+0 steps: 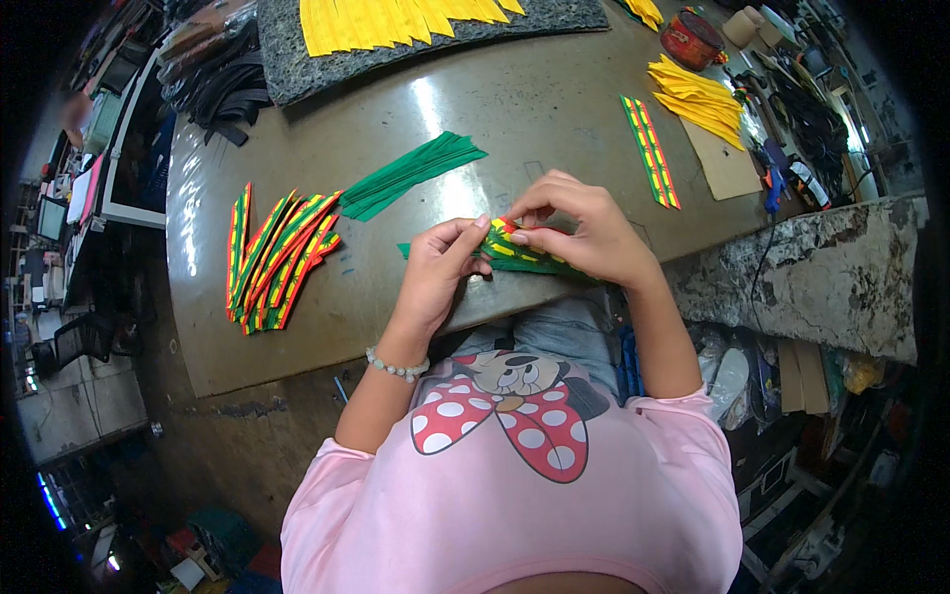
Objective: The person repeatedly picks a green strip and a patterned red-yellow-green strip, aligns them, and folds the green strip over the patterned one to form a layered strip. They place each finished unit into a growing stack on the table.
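Probably light and bendy, the patterned strip point(502, 248) of red, yellow and green sits between the two hands, over some green strips point(524, 265) close to the near edge of the table point(554, 94). The right hand point(594, 233) has thumb and forefinger nearly closed at its red end; the left hand point(432, 267) is half curled, thumb and fingertips at the strip's left side, though how firmly it grips I cannot tell. It looks like soft woven tape, hardly fragile, likely to flex or twist if held at one point only, so a fingertip pinch near the end, with the other hand steadying alongside, should suit.
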Motion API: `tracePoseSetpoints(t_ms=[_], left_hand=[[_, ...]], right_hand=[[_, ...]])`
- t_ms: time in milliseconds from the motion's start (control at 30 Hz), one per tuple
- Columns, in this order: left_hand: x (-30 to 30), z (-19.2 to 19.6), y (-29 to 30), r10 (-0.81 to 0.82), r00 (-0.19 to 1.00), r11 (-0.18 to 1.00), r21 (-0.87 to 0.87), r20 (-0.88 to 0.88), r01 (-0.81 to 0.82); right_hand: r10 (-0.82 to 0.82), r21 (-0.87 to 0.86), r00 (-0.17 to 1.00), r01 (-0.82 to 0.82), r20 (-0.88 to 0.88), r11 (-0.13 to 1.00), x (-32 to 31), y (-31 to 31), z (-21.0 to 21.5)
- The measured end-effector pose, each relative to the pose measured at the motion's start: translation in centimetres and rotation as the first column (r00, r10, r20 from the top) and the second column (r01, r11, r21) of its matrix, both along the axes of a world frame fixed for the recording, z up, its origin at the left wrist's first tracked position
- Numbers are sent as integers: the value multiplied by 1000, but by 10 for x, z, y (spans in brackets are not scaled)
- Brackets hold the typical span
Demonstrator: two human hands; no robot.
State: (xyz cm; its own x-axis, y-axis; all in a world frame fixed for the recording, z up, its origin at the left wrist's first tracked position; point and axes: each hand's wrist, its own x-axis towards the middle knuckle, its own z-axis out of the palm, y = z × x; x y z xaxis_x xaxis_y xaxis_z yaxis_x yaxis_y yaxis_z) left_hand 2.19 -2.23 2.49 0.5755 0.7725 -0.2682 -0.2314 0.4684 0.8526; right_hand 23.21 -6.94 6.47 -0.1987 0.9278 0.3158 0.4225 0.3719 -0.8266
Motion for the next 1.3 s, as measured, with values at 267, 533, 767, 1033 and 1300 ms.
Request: tracePoseSetpoints(t_ms=[267,533,767,1033,1300], left_hand=[[-6,6,1,134,989,988,88,-66,-128],[1,21,-12,119,984,966,245,-133,-83],[-2,23,-15,76,993,979,198,-89,-57],[-3,20,-11,-26,999,999,-20,29,27],[-14,7,-4,70,996,997,47,-62,-67]], right_hand=[[121,-47,634,-242,-763,969,23,-11,6],[-56,29,997,54,55,998,-9,-7,11],[-61,-68,995,56,-76,996,-16,-12,6],[24,-13,999,-24,-22,1000,-11,-19,12],[261,183,789,-190,-556,965,24,-64,24]])
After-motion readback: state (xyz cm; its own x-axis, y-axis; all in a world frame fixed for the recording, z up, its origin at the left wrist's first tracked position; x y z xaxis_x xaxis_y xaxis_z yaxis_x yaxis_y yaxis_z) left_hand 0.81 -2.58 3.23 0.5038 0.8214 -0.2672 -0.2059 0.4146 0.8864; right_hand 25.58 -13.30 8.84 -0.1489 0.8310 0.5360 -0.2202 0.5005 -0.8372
